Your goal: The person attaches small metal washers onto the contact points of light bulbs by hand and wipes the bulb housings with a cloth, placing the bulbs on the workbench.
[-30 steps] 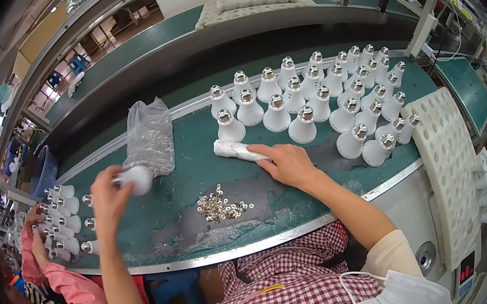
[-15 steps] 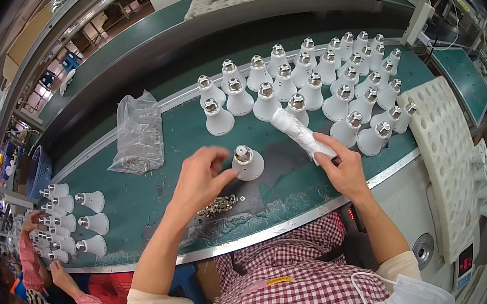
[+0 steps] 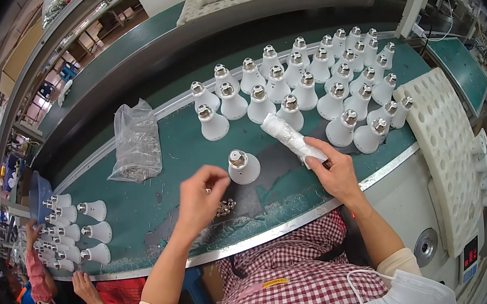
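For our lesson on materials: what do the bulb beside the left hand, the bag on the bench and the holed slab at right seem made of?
Bulb: smooth white body with soft sheen, probably plastic; cap, metal by its bright glints. Bag: thin, glossy plastic film, by its creases and transparency. Holed slab: matte cream, perhaps foam, by its thickness and dull surface.

No readable text, red digits too blurred to read, on small display right of checked apron

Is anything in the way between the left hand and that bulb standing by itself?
Nothing visible: the left hand is close to the lone bulb; the small metal parts lie to one side.
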A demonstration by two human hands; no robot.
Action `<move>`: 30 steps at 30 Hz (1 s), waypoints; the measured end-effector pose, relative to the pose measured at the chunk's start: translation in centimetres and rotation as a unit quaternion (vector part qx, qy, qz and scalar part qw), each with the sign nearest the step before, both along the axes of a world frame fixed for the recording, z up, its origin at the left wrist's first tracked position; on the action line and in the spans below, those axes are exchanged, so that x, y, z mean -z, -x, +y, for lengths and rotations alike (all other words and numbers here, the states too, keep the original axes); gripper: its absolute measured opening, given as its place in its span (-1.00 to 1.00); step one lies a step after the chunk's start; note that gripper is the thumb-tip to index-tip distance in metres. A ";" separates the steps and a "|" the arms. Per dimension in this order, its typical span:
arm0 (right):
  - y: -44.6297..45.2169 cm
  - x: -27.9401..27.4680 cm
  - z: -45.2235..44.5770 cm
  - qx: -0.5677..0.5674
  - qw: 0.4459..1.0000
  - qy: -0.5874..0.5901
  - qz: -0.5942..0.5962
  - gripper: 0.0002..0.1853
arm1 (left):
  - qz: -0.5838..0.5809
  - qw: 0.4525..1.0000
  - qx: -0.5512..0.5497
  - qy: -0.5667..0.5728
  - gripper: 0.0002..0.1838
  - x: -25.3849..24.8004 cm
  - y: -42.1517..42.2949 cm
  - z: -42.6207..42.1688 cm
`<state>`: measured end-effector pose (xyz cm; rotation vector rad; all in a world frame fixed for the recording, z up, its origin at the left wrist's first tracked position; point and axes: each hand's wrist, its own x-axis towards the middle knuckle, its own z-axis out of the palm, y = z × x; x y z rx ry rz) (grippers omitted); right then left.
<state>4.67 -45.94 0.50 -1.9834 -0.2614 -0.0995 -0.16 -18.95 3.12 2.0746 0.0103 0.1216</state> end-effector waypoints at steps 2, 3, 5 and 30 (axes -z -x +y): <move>0.0 0.1 0.1 -0.001 1.000 -0.001 -0.001 -0.60 | -0.019 0.995 -0.027 0.099 -0.90 -0.6 -1.1 -0.2; 0.0 0.1 0.1 0.000 1.000 -0.002 -0.002 -0.60 | -0.020 0.991 -0.040 0.123 -0.89 -0.9 -1.5 -0.2; 0.0 0.2 0.2 -0.004 1.000 0.004 -0.001 -0.60 | -0.015 0.990 -0.059 0.129 -0.88 -1.7 -2.2 -0.5; 0.4 -0.3 0.2 -0.007 1.000 -0.010 0.000 -0.60 | 0.177 0.955 0.038 0.234 -0.83 -2.3 -5.2 0.1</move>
